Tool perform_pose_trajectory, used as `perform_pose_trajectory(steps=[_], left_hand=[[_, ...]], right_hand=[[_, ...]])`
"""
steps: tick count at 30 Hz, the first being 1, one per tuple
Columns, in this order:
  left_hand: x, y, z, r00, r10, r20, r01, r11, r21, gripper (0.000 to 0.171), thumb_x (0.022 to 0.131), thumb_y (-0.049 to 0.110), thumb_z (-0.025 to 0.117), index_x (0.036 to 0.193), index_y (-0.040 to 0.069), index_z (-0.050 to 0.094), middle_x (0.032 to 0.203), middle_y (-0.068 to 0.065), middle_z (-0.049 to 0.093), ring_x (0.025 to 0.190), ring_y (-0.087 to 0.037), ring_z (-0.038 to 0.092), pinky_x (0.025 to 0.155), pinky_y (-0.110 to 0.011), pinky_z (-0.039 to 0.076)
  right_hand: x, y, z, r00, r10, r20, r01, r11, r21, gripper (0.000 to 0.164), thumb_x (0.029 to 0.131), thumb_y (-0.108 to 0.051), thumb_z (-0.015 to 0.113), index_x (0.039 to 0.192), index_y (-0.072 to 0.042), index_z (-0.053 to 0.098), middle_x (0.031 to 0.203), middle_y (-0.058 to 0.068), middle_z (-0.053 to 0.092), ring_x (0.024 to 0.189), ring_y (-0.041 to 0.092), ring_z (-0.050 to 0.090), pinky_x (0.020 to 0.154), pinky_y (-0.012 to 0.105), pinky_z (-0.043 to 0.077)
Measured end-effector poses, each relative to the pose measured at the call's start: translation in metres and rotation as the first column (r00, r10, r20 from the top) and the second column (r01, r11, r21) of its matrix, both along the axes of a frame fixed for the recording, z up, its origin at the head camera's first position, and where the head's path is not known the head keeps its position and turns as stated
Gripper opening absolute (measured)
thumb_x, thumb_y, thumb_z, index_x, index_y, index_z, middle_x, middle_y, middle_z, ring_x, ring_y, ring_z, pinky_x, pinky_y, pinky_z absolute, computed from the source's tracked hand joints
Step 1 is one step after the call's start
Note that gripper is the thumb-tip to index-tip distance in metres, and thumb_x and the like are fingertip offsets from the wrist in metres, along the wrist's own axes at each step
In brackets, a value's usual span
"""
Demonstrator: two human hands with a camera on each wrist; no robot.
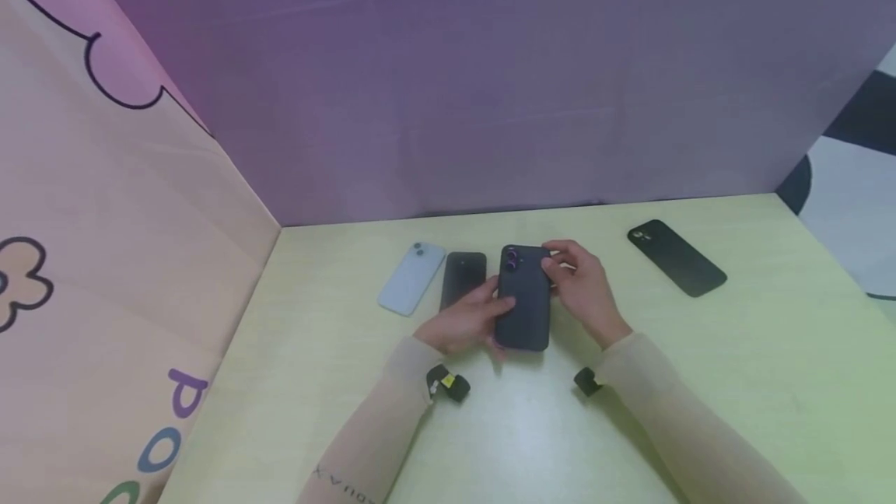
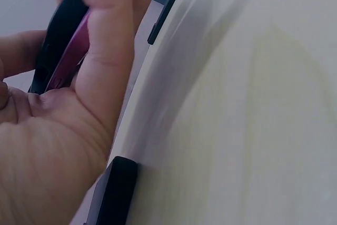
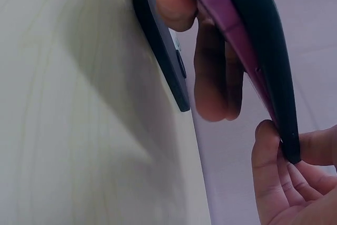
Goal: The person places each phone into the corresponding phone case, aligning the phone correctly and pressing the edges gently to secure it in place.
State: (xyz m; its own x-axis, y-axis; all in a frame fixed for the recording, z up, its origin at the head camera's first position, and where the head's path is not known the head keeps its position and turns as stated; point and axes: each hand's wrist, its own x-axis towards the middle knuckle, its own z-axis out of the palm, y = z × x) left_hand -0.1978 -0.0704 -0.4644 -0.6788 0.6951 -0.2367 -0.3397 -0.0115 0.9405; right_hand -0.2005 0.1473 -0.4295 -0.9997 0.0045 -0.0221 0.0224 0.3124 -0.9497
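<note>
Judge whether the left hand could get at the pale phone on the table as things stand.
Probably yes, once freed: the left hand holds the dark case and pink phone. The pale phone lies close by with bare table between, and the black phone sits beside it, not on it.

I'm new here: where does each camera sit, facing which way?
Head: head-worn, facing forward and down at the pale wood-grained table; left hand, right hand, beige sleeves show.
Left wrist: on that wrist, facing left fingers and a dark rectangular phone case.
Right wrist: on that wrist, facing both hands' fingers and the case.
The wrist views share the case and a pink-edged phone.
</note>
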Motion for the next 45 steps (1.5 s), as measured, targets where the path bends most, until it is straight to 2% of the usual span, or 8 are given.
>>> perform_pose_trajectory(steps=[3, 8, 12, 15, 17, 28, 33, 45], left_hand=[[0.001, 0.0, -0.002, 1.0, -0.007, -0.013, 0.006, 0.999, -0.033, 0.054, 0.109, 0.027, 0.046, 0.159, 0.031, 0.026, 0.133, -0.023, 0.063, 0.088, -0.033, 0.074, 0.059, -0.049, 0.063], [0.005, 0.003, -0.003, 1.0, -0.023, 0.007, 0.023, 1.0, -0.014, 0.058, 0.109, 0.027, 0.047, 0.161, 0.034, 0.021, 0.139, -0.021, 0.059, 0.088, -0.035, 0.074, 0.066, -0.055, 0.063], [0.007, 0.004, -0.004, 0.999, -0.048, 0.023, 0.047, 0.998, 0.047, 0.057, 0.11, 0.022, 0.043, 0.161, 0.036, 0.021, 0.151, -0.02, 0.051, 0.108, -0.039, 0.071, 0.07, -0.058, 0.063], [0.006, 0.003, -0.008, 0.997, -0.073, 0.033, 0.07, 0.994, 0.089, 0.057, 0.111, 0.018, 0.04, 0.161, 0.036, 0.021, 0.158, -0.018, 0.043, 0.124, -0.043, 0.062, 0.074, -0.06, 0.063], [0.006, 0.002, -0.01, 0.996, -0.085, 0.041, 0.08, 0.991, 0.104, 0.058, 0.11, 0.017, 0.04, 0.162, 0.037, 0.021, 0.16, -0.017, 0.04, 0.129, -0.045, 0.058, 0.077, -0.061, 0.062], [0.004, -0.001, -0.014, 0.992, -0.116, 0.049, 0.109, 0.986, 0.126, 0.057, 0.11, 0.017, 0.039, 0.162, 0.035, 0.022, 0.162, -0.017, 0.039, 0.133, -0.047, 0.054, 0.082, -0.065, 0.06], [0.002, -0.001, -0.014, 0.989, -0.134, 0.056, 0.125, 0.984, 0.13, 0.059, 0.11, 0.016, 0.039, 0.162, 0.037, 0.021, 0.162, -0.017, 0.037, 0.135, -0.048, 0.053, 0.083, -0.066, 0.059], [0.0, 0.0, -0.016, 0.988, -0.148, 0.05, 0.14, 0.98, 0.145, 0.062, 0.109, 0.01, 0.037, 0.162, 0.036, 0.02, 0.165, -0.016, 0.032, 0.138, -0.05, 0.049, 0.083, -0.068, 0.058]], right_hand=[[-0.001, 0.001, 0.0, 1.0, -0.002, 0.015, 0.002, 1.0, 0.0, 0.036, 0.105, -0.011, 0.055, 0.141, -0.005, 0.055, 0.115, 0.019, 0.063, 0.082, 0.008, 0.069, 0.071, 0.027, 0.063], [-0.001, 0.002, -0.001, 1.0, 0.007, 0.027, -0.007, 1.0, 0.023, 0.036, 0.105, -0.013, 0.056, 0.141, -0.006, 0.055, 0.116, 0.019, 0.063, 0.084, 0.011, 0.068, 0.072, 0.026, 0.063], [0.0, 0.003, -0.001, 0.999, 0.033, 0.027, -0.035, 0.997, 0.071, 0.036, 0.106, -0.014, 0.055, 0.141, -0.008, 0.056, 0.116, 0.02, 0.066, 0.087, 0.014, 0.069, 0.072, 0.028, 0.062], [0.0, 0.004, -0.002, 0.998, 0.063, 0.03, -0.066, 0.993, 0.102, 0.036, 0.106, -0.015, 0.055, 0.141, -0.009, 0.056, 0.114, 0.022, 0.067, 0.086, 0.018, 0.07, 0.072, 0.03, 0.063], [-0.001, 0.004, -0.002, 0.996, 0.084, 0.032, -0.088, 0.989, 0.119, 0.037, 0.106, -0.015, 0.055, 0.142, -0.009, 0.055, 0.114, 0.024, 0.068, 0.085, 0.019, 0.071, 0.073, 0.031, 0.063], [-0.003, 0.006, -0.008, 0.991, 0.132, 0.037, -0.134, 0.987, 0.086, 0.038, 0.107, -0.018, 0.054, 0.144, -0.009, 0.055, 0.116, 0.027, 0.071, 0.086, 0.021, 0.074, 0.075, 0.035, 0.064], [-0.004, 0.008, -0.011, 0.992, 0.121, 0.033, -0.123, 0.991, 0.054, 0.036, 0.108, -0.02, 0.053, 0.141, -0.009, 0.058, 0.114, 0.026, 0.071, 0.084, 0.019, 0.072, 0.073, 0.036, 0.065], [-0.004, 0.011, -0.009, 0.991, 0.112, 0.079, -0.115, 0.993, 0.037, 0.037, 0.108, -0.023, 0.05, 0.139, -0.004, 0.059, 0.124, 0.026, 0.07, 0.084, 0.015, 0.071, 0.074, 0.033, 0.064]])
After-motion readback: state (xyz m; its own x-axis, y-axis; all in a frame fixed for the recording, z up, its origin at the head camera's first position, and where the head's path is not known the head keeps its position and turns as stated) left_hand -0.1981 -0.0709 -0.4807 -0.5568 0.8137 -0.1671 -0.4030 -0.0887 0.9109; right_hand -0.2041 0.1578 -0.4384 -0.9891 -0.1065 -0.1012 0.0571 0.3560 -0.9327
